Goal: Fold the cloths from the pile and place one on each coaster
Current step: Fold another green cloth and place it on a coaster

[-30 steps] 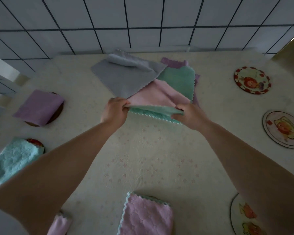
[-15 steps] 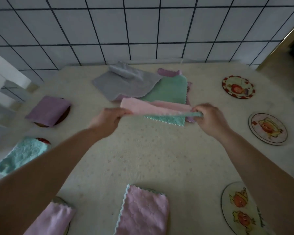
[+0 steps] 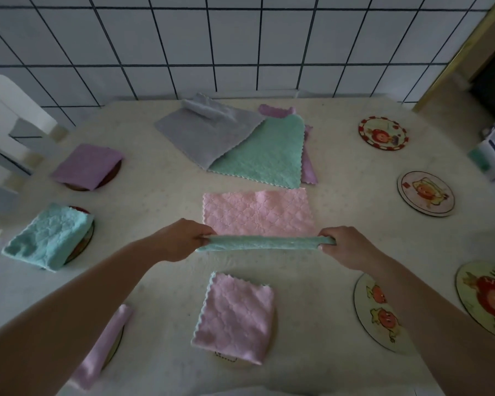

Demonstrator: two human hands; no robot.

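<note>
Coasters [image 3: 425,193] lie bare right of pile [image 3: 257,150].

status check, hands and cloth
Left hand and right hand each grip an end of pink cloth, half folded. Pile behind. Nothing blocking.

Folded cloths largely hide four coasters; the near-left pink cloth [image 3: 103,347] lies partly behind the forearm, perhaps folded

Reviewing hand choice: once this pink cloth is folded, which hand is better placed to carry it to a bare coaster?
Right, probably. The right hand grips the pink cloth nearest the bare coasters; left-side coasters already carry cloths.
</note>
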